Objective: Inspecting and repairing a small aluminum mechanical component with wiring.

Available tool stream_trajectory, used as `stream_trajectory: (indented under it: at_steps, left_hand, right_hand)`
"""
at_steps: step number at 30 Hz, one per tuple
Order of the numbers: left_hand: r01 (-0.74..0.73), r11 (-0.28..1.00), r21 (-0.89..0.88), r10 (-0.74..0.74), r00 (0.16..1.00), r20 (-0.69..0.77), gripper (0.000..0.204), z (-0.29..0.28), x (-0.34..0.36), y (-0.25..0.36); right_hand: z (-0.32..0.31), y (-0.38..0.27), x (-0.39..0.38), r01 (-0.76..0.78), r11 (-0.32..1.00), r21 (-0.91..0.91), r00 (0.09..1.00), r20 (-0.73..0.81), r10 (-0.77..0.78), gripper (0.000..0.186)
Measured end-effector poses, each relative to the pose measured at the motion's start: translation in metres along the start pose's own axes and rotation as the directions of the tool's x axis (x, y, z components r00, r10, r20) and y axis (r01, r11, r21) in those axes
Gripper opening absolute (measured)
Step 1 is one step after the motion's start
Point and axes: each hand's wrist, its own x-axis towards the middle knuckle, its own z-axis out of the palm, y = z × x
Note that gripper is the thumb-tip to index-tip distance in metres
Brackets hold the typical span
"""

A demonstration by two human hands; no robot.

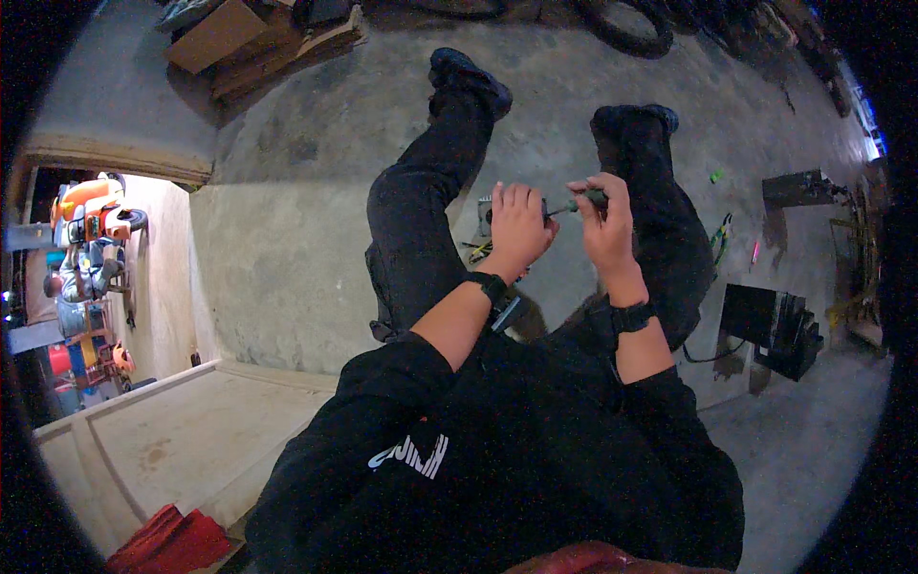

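My right hand (610, 225) grips a screwdriver (593, 199) with a dark green handle. Its thin shaft points left, toward a small grey metal box (485, 212) between my legs. My left hand (517, 225) is closed over that box, covering most of it. Yellow and dark wires (476, 252) come out beside the box, below my left fingers. The screwdriver's tip meets the box's right side near my left fingertips; whether it sits in a screw is too small to tell.
On the right of the concrete floor lie a black box (798, 188), stacked black units (770, 325) with a cable, and loose coloured wires (722, 234). Cardboard (218, 38) and a tyre (626, 33) lie far off. Left are a doorway with an orange motorbike (91, 206) and red cloth (172, 540).
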Motion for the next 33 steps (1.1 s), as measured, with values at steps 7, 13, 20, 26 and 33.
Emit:
stream_trajectory:
  at_steps: [7, 13, 20, 26, 33]
  left_hand:
    - [-0.018, 1.000, 0.015, 0.019, 0.999, -0.032, 0.047, 0.006, -0.001, -0.002]
    - [-0.056, 0.998, 0.030, 0.057, 0.998, -0.036, 0.043, 0.012, -0.003, -0.005]
    - [-0.059, 0.998, 0.029, 0.059, 0.998, 0.001, 0.043, 0.013, -0.003, -0.005]
    - [-0.113, 0.990, 0.087, 0.120, 0.989, -0.082, 0.043, 0.015, -0.006, -0.006]
    - [-0.014, 1.000, 0.018, 0.015, 0.999, -0.035, 0.046, 0.009, -0.004, -0.002]
  right_hand:
    - [0.005, -0.019, 0.001, 0.278, 0.946, -0.166, 0.957, 0.135, -0.258, 0.033]
    - [0.013, -0.044, 0.003, 0.310, 0.947, -0.082, 0.933, 0.217, -0.287, 0.048]
    - [0.008, -0.053, 0.004, 0.198, 0.977, -0.081, 0.951, 0.258, -0.171, 0.050]
    - [0.014, -0.051, 0.006, 0.212, 0.977, -0.017, 0.935, 0.295, -0.197, 0.046]
    - [-0.005, -0.032, 0.003, 0.065, 0.996, -0.052, 0.985, 0.165, -0.056, 0.049]
